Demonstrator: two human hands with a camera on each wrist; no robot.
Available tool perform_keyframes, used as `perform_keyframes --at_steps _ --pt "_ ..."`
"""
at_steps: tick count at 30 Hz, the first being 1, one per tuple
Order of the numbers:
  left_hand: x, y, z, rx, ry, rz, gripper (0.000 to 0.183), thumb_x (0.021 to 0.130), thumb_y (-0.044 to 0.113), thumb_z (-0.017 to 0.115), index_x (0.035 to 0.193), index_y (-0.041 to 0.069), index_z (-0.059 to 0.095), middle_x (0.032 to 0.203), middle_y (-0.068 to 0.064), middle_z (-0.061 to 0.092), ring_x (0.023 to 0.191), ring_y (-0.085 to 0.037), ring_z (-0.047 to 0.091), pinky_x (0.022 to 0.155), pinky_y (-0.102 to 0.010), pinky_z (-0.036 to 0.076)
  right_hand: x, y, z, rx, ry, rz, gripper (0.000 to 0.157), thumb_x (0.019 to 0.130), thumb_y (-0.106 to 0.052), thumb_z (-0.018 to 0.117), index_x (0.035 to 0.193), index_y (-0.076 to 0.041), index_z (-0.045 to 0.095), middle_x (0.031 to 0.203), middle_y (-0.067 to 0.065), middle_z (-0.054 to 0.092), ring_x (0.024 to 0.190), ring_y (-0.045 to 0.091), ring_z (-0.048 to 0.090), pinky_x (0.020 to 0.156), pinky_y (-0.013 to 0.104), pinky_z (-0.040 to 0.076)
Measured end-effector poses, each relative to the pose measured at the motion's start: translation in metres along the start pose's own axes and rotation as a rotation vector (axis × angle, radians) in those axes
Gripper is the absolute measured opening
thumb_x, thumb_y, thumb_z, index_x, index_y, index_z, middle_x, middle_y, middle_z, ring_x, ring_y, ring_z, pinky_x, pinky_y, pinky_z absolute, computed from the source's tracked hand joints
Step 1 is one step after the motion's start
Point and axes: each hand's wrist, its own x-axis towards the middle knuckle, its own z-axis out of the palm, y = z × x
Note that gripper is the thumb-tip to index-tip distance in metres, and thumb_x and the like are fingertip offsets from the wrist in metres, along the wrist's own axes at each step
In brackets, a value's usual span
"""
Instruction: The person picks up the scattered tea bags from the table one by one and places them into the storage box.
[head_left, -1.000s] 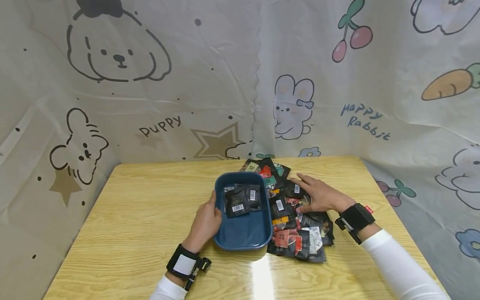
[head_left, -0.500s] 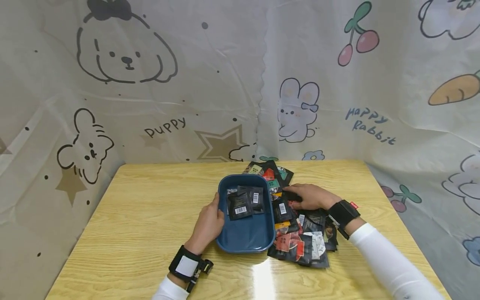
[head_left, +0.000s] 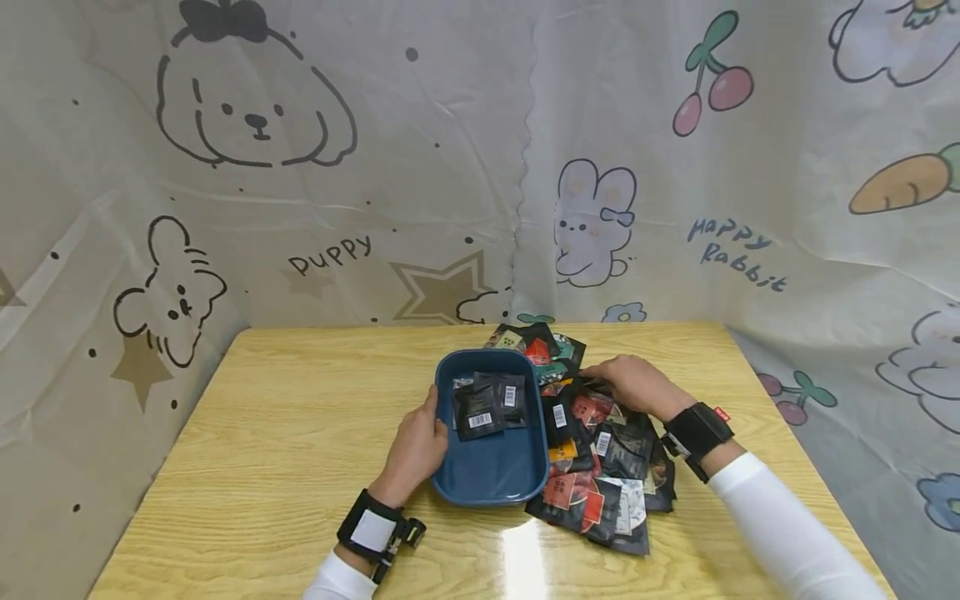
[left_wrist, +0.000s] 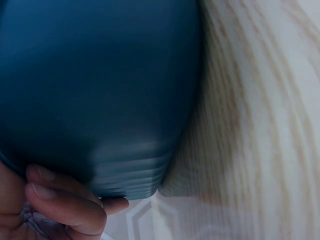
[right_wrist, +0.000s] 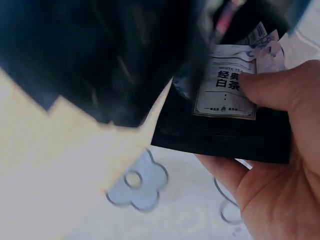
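Observation:
A dark blue plastic bin stands on the table with several black tea packets inside it. My left hand holds the bin's left side. In the left wrist view, its curled fingers lie against the outer wall. Over the pile of tea packets to the bin's right, my right hand pinches a black tea packet between thumb and fingers. Its white label, seen in the right wrist view, reads "WHITE TEA". Blurred dark packets fill that view's upper left.
More packets with green and red labels lie behind the bin's far right corner. The wood-grain table runs back to a patterned cloth with cartoon drawings. Wrist cameras on black straps sit on both wrists.
My right hand has dipped into the pile and now holds a tea packet near its far part. Some packets in the pile have shifted, uncovering a red label. The left hand stays at the bin.

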Motion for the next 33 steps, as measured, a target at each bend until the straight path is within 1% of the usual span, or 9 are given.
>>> perform_keyframes --at_steps 4,7,9,11,13,15,23,27,33 --pt "-0.001 0.0 0.001 0.001 0.008 0.006 0.061 0.087 -0.001 0.05 0.144 -0.01 0.031 0.061 -0.007 0.047 0.042 -0.012 0.041 0.039 -0.027 0.034 -0.009 -0.006 -0.023 -0.01 0.041 -0.002 0.043 0.086 0.011 0.054 0.121 -0.011 0.068 0.098 0.012 0.074 0.069 0.017 0.065 0.064 0.04 0.055" --pt "0.001 0.0 -0.001 0.003 0.007 0.006 0.061 0.087 -0.001 0.049 0.144 -0.01 0.031 0.062 -0.007 0.047 0.042 -0.012 0.042 0.04 -0.027 0.034 -0.01 -0.013 -0.037 -0.028 0.051 -0.003 0.044 0.089 0.007 0.055 0.129 -0.01 0.062 0.074 0.012 0.07 0.051 0.012 0.052 0.054 0.035 0.048" --pt "0.001 -0.001 -0.001 -0.001 0.002 0.004 0.06 0.087 -0.001 0.049 0.144 -0.01 0.031 0.062 -0.007 0.048 0.042 -0.012 0.042 0.039 -0.027 0.034 -0.011 -0.019 -0.044 -0.034 0.065 -0.01 0.045 0.089 0.007 0.055 0.131 -0.009 0.059 0.074 0.012 0.07 0.05 0.012 0.05 0.054 0.034 0.047" --pt "0.001 -0.001 -0.001 -0.001 0.0 0.001 0.06 0.087 -0.001 0.049 0.144 -0.01 0.031 0.062 -0.007 0.048 0.042 -0.012 0.043 0.039 -0.026 0.034 -0.011 -0.025 -0.051 -0.029 0.081 -0.014 0.047 0.089 0.008 0.055 0.133 -0.009 0.058 0.083 0.012 0.072 0.057 0.015 0.058 0.057 0.035 0.05" --pt "0.001 -0.001 -0.001 -0.003 0.002 0.002 0.06 0.088 -0.002 0.049 0.144 -0.01 0.031 0.062 -0.007 0.048 0.042 -0.012 0.043 0.039 -0.026 0.034 -0.009 -0.033 -0.056 -0.008 0.118 -0.034 0.047 0.088 0.009 0.054 0.131 -0.01 0.059 0.105 0.013 0.073 0.076 0.02 0.067 0.068 0.039 0.056" --pt "0.001 -0.001 0.0 -0.004 0.004 0.004 0.06 0.088 -0.002 0.049 0.144 -0.01 0.032 0.063 -0.007 0.048 0.042 -0.012 0.043 0.039 -0.026 0.034 -0.006 -0.042 -0.062 0.018 0.165 -0.063 0.049 0.088 0.011 0.053 0.131 -0.012 0.06 0.119 0.011 0.069 0.094 0.024 0.068 0.077 0.042 0.056" --pt "-0.001 -0.001 -0.001 -0.023 0.009 0.002 0.06 0.087 -0.002 0.049 0.144 -0.01 0.031 0.063 -0.009 0.051 0.043 -0.013 0.044 0.04 -0.028 0.035 0.027 -0.083 -0.071 0.039 0.347 -0.233 0.057 0.087 0.013 0.053 0.137 -0.014 0.055 0.13 0.013 0.062 0.107 0.028 0.063 0.076 0.04 0.056" --pt "-0.001 -0.002 -0.001 -0.013 0.013 0.005 0.061 0.086 -0.001 0.049 0.144 -0.01 0.031 0.065 -0.009 0.052 0.046 -0.013 0.045 0.041 -0.028 0.036 0.048 -0.097 -0.061 0.046 0.392 -0.301 0.051 0.089 0.009 0.056 0.135 -0.011 0.056 0.132 0.012 0.061 0.114 0.026 0.059 0.086 0.041 0.054" --pt "-0.001 -0.001 -0.001 -0.01 0.002 0.007 0.061 0.086 -0.002 0.05 0.143 -0.011 0.032 0.061 -0.005 0.048 0.045 -0.012 0.043 0.041 -0.027 0.034 0.071 -0.11 -0.045 0.062 0.423 -0.396 0.055 0.086 0.012 0.059 0.136 -0.011 0.055 0.134 0.012 0.059 0.121 0.025 0.055 0.09 0.041 0.053"
